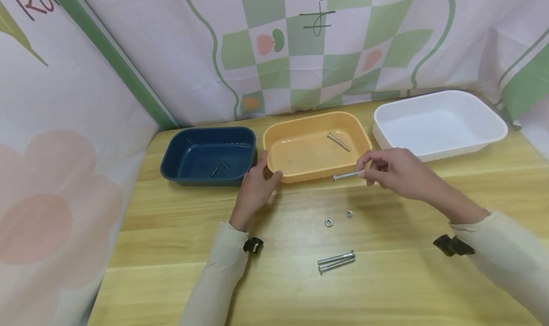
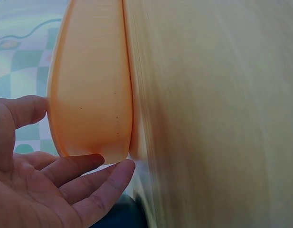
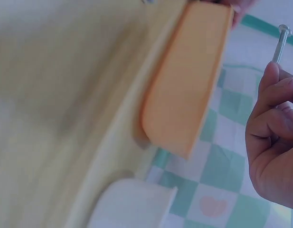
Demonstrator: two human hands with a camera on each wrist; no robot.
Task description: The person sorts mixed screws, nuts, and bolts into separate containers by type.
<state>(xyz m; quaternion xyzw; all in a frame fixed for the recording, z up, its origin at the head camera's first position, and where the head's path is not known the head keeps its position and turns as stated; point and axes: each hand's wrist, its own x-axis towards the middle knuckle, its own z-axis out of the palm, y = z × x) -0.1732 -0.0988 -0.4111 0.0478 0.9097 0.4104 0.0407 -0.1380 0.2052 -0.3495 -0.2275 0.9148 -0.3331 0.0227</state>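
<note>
My left hand (image 1: 257, 185) holds the near left corner of the orange tray (image 1: 315, 172). In the left wrist view its thumb (image 2: 30, 111) touches the rim and its fingers lie against the end wall. My right hand (image 1: 399, 171) pinches a silver bolt (image 1: 345, 175) by one end, between thumb and fingertips, head pointing left. It is held beside the tray's near right rim; in the right wrist view the bolt's head (image 3: 285, 30) sticks up past the fingers. Another bolt (image 1: 339, 142) lies inside the orange tray.
Two nuts (image 1: 328, 223) and a pair of bolts (image 1: 336, 261) lie on the wooden table (image 1: 171, 249) before the orange tray. On the left a dark blue tray (image 1: 206, 179) contains several small thin metal pieces. A white tray (image 1: 465, 149) stands right, with a patterned curtain (image 1: 309, 68) behind.
</note>
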